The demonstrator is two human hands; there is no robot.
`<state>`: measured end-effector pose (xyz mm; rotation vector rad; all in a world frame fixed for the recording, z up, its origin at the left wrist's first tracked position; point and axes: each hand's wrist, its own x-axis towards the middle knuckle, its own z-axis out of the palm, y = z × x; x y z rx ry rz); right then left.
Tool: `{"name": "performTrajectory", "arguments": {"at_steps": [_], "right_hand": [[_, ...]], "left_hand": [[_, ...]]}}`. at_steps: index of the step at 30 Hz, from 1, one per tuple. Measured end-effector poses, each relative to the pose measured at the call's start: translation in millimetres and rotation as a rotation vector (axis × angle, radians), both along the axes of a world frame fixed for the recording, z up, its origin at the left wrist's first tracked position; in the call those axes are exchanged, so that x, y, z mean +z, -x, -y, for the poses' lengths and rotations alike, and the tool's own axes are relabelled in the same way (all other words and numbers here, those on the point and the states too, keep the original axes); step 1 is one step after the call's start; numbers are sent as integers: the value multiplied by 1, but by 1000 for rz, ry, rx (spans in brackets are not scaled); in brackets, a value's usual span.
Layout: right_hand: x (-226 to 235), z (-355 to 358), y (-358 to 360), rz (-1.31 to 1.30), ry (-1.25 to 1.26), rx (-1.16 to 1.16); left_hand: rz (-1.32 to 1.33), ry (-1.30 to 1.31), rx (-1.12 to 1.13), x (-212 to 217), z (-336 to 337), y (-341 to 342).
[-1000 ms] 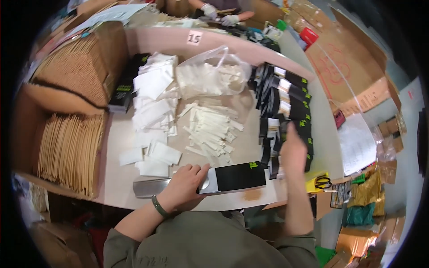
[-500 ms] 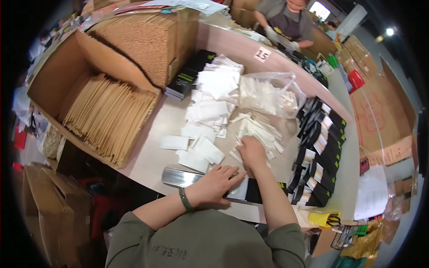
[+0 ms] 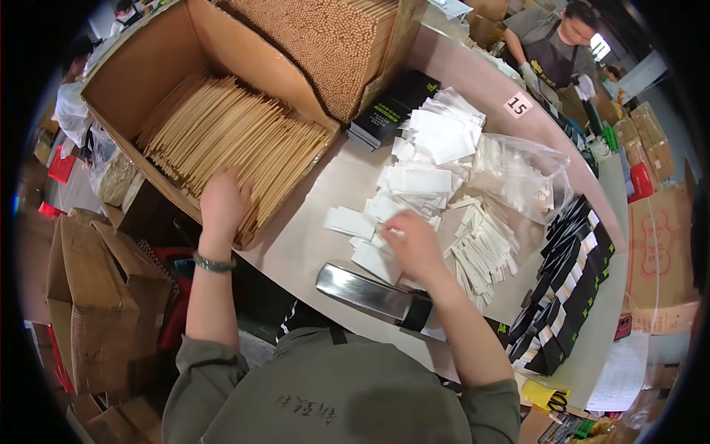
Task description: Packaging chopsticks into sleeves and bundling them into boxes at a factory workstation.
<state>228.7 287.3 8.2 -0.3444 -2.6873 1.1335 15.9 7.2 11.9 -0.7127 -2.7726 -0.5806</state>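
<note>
My left hand (image 3: pixel 224 201) reaches into a cardboard box (image 3: pixel 151 70) and touches the near part of a row of thin wooden sticks (image 3: pixel 222 137); its fingertips are blurred among them. Over the near end of a heap of flat white packets (image 3: pixel 418 177), my right hand (image 3: pixel 411 244) is closed with fingertips pinched together. What sits between those fingertips is too small to make out. In front of me lies a shiny metal trough (image 3: pixel 359 288), with a black sleeve (image 3: pixel 418 311) at its right end. A pile of narrow white packets (image 3: pixel 484 240) lies right of my right hand.
Overlapping black pouches (image 3: pixel 566 296) with pale slips line the right side. Behind the packets stand a clear plastic bag (image 3: pixel 518 174) and a stack of black boxes (image 3: pixel 392 111). A second box of sticks (image 3: pixel 325 52) is at the back. A gloved co-worker (image 3: pixel 555 55) stands beyond the divider.
My left hand has left the metal trough and moved to the wooden sticks in the box. My right hand has gone from the narrow packets to the flat ones. The view has shifted left.
</note>
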Motion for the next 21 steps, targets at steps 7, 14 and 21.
{"name": "performTrajectory", "arguments": {"at_steps": [7, 14, 21], "right_hand": [[-19, 28, 37, -5, -594, 253], [38, 22, -48, 290, -8, 292], [19, 30, -92, 128, -459, 442]], "left_hand": [[118, 202, -109, -13, 0, -5], [125, 179, -171, -8, 14, 4], [33, -628, -84, 0, -20, -74]]}}
